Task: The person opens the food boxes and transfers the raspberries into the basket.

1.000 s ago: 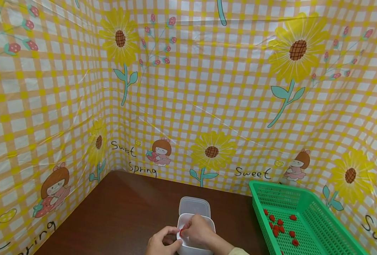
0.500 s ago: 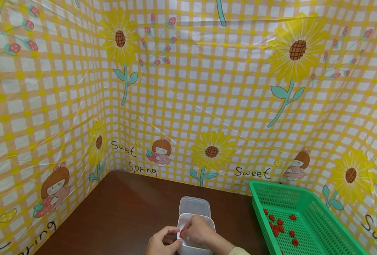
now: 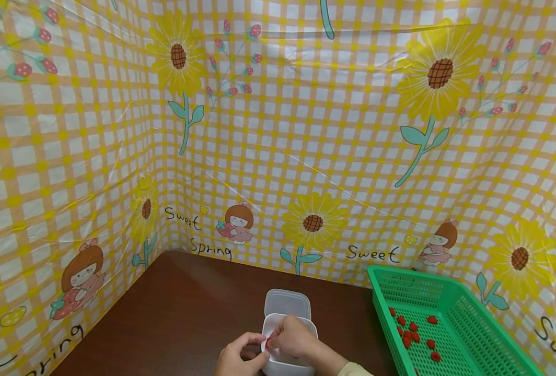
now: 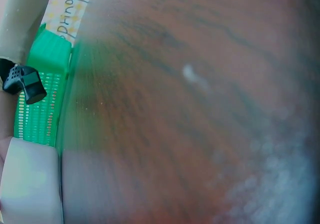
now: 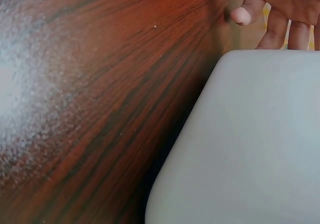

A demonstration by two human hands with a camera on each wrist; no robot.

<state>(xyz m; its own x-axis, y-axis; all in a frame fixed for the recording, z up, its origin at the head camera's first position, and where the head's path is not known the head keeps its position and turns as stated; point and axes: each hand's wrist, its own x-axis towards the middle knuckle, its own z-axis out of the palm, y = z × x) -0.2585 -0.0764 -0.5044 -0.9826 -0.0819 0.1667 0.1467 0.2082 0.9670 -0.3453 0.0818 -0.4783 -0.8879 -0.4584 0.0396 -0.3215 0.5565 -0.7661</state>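
A white plastic box stands on the brown table, its translucent lid at the far side. My right hand reaches into the box and pinches a small red raspberry near the left wall; fingers cover most of it. With thumb and fingers bent, my left hand holds the box's left rim. The box wall appears at lower left in the left wrist view. In the right wrist view the box side hides much, with fingers visible beyond its edge.
A green perforated basket stands on the right of the table, with several red raspberries inside. Checked, flowered cloth walls the table at the back and sides. A black wrist device sits on the other arm.
Both hands and the box stay nearly in place. The right fingers shift very slightly around the raspberry, and the view tilts a little.
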